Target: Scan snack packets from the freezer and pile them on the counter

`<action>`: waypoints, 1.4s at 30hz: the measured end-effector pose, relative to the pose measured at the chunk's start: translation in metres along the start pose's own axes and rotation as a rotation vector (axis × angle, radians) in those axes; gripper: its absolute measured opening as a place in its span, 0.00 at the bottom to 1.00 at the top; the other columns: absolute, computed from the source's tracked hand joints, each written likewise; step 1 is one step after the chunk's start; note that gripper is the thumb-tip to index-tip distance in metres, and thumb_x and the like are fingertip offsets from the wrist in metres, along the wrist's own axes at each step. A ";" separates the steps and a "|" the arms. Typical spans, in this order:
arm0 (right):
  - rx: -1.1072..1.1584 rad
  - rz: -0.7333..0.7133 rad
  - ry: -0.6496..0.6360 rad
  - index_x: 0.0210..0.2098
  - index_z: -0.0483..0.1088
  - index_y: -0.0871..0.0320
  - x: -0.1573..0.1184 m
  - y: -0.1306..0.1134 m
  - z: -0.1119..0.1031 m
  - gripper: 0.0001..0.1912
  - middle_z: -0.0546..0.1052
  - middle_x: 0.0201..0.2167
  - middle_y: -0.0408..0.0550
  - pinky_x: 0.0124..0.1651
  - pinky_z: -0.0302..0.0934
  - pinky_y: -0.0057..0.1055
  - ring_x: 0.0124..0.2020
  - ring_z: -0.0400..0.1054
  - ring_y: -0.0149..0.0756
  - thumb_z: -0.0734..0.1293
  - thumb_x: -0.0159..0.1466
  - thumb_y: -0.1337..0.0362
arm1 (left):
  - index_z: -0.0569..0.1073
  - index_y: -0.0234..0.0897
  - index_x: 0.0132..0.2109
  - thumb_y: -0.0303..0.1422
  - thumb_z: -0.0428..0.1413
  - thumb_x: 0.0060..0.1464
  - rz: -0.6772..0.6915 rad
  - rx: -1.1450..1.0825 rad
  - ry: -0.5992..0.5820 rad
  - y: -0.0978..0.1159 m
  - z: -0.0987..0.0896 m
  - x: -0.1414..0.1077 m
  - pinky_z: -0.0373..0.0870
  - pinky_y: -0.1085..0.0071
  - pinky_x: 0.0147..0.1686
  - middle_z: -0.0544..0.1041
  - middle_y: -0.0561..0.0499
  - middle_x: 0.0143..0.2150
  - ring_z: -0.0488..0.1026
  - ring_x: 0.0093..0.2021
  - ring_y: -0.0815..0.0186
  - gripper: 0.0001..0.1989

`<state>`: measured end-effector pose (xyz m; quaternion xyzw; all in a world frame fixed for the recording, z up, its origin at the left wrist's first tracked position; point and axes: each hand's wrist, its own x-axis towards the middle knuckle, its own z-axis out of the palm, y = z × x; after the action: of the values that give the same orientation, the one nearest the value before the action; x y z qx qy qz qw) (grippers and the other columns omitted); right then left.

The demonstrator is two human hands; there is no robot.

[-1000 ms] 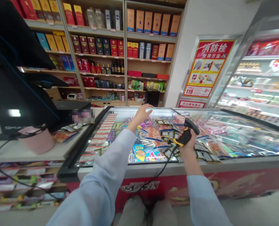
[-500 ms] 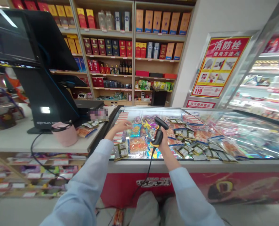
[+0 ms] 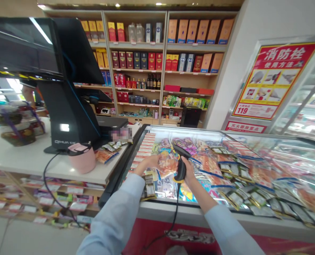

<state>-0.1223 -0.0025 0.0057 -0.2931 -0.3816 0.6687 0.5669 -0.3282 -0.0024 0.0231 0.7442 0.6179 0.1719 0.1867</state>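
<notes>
Orange snack packet (image 3: 168, 164), pinched in left hand (image 3: 148, 163), held over glass-topped chest freezer (image 3: 200, 215), just beside right hand (image 3: 189, 175) clamped on corded barcode scanner (image 3: 181, 169); risks: loose pinch could drop packet, dangling scanner cord (image 3: 176, 209) could snag.

A chest freezer (image 3: 226, 217) holding snack packets (image 3: 242, 177) stands right of the checkout counter (image 3: 35, 159), in front of wall shelves (image 3: 136, 45).

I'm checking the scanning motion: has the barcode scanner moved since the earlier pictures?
Yes. The handheld barcode scanner has moved left, judged against the pink cup: it now sits much nearer that cup than in the earliest picture.
</notes>
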 end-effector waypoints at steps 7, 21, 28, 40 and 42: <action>0.084 0.035 -0.106 0.29 0.71 0.59 0.027 0.008 0.006 0.20 0.72 0.17 0.42 0.14 0.62 0.25 0.13 0.64 0.30 0.74 0.49 0.49 | 0.54 0.45 0.66 0.43 0.64 0.43 -0.091 -0.692 0.554 -0.014 0.021 0.019 0.74 0.70 0.33 0.69 0.45 0.60 0.75 0.45 0.61 0.46; -0.079 0.056 -0.367 0.29 0.73 0.61 0.018 -0.007 0.004 0.20 0.73 0.16 0.45 0.13 0.61 0.25 0.12 0.65 0.32 0.73 0.50 0.49 | 0.63 0.47 0.61 0.26 0.63 0.41 0.025 -0.397 0.988 -0.024 0.000 0.011 0.63 0.59 0.60 0.70 0.49 0.59 0.67 0.59 0.56 0.38; -0.138 0.059 -0.408 0.26 0.71 0.59 0.010 -0.006 0.008 0.21 0.73 0.16 0.45 0.13 0.61 0.25 0.12 0.65 0.32 0.74 0.49 0.48 | 0.64 0.43 0.60 0.24 0.61 0.42 -0.002 -0.322 0.975 -0.023 0.000 0.012 0.59 0.59 0.62 0.71 0.46 0.56 0.65 0.60 0.55 0.36; -0.200 0.109 -0.449 0.26 0.69 0.60 0.008 -0.007 0.010 0.24 0.72 0.15 0.44 0.13 0.60 0.25 0.12 0.65 0.31 0.74 0.46 0.45 | 0.62 0.41 0.62 0.22 0.61 0.42 0.060 -0.271 1.001 -0.029 0.005 0.017 0.62 0.58 0.59 0.68 0.44 0.60 0.65 0.60 0.55 0.38; -0.199 0.114 -0.458 0.26 0.69 0.60 0.009 -0.006 0.010 0.24 0.72 0.15 0.44 0.13 0.60 0.25 0.12 0.65 0.31 0.74 0.46 0.45 | 0.62 0.40 0.61 0.23 0.61 0.43 0.052 -0.266 1.001 -0.030 0.005 0.017 0.62 0.57 0.59 0.69 0.44 0.59 0.64 0.61 0.54 0.37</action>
<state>-0.1289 0.0048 0.0164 -0.2093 -0.5467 0.7079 0.3953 -0.3480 0.0189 0.0043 0.5555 0.5857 0.5886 -0.0429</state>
